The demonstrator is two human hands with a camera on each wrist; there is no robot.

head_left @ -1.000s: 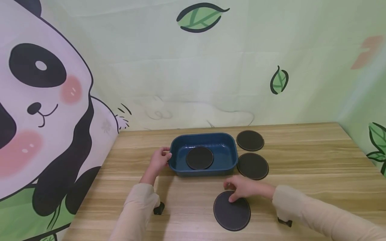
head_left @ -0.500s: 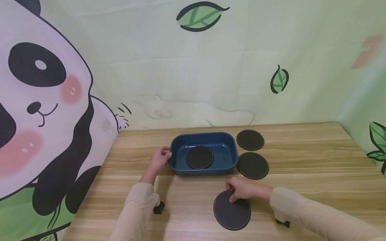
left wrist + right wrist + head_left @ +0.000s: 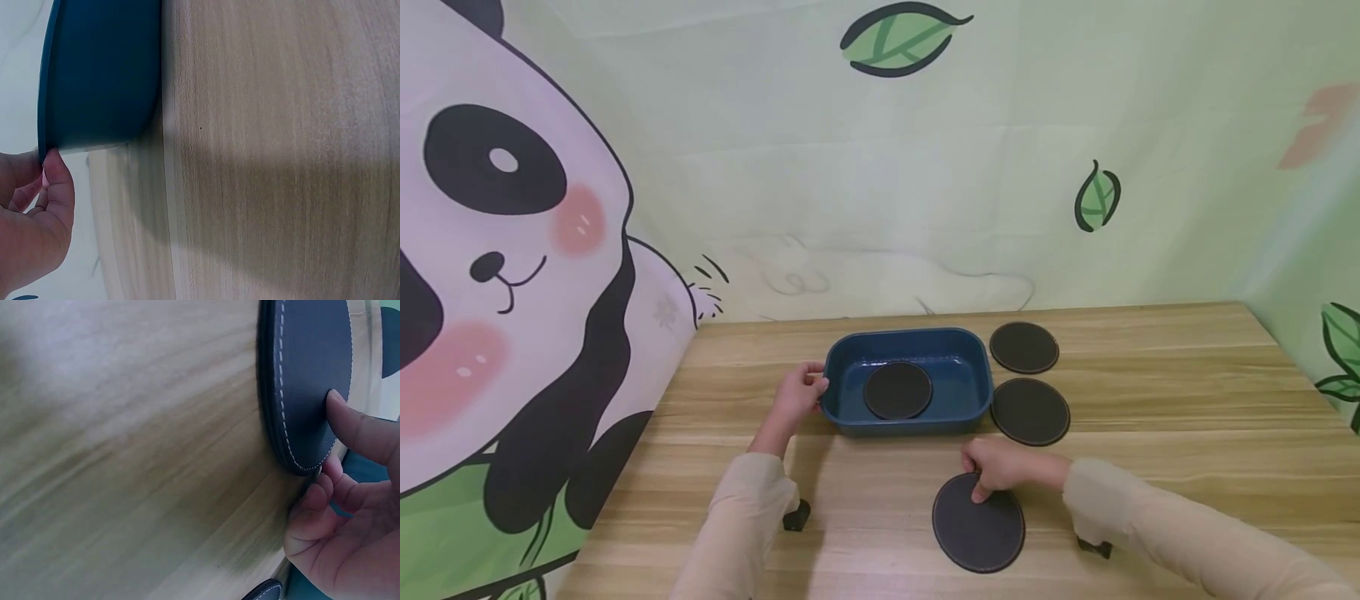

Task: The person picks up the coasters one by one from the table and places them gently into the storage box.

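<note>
A deep blue rectangular baking dish [image 3: 910, 428] stands near the back of the table, and a round black coaster [image 3: 898, 390] lies inside it. My left hand [image 3: 795, 393] pinches the dish's left rim between thumb and fingers; the left wrist view shows this hand [image 3: 39, 212] at the corner of the dish [image 3: 103, 69]. In front of the dish, my right hand [image 3: 1003, 464] holds the far edge of a dark stitched coaster [image 3: 977, 533]. Seen from the right wrist, the thumb [image 3: 359, 428] presses on the coaster's top [image 3: 312, 362], with the other fingers curled at its edge, which looks thick and layered.
Two more black coasters lie right of the dish, one farther back [image 3: 1024, 347] and one nearer [image 3: 1030, 412], close to its right wall. The wood-grain table [image 3: 1165, 392] ends at a cloth backdrop [image 3: 925, 183] printed with a panda and leaves.
My right hand has shifted slightly and its fingers have closed in on the coaster's far edge; the right sleeve has moved a little left. The left hand and dish stay put.
</note>
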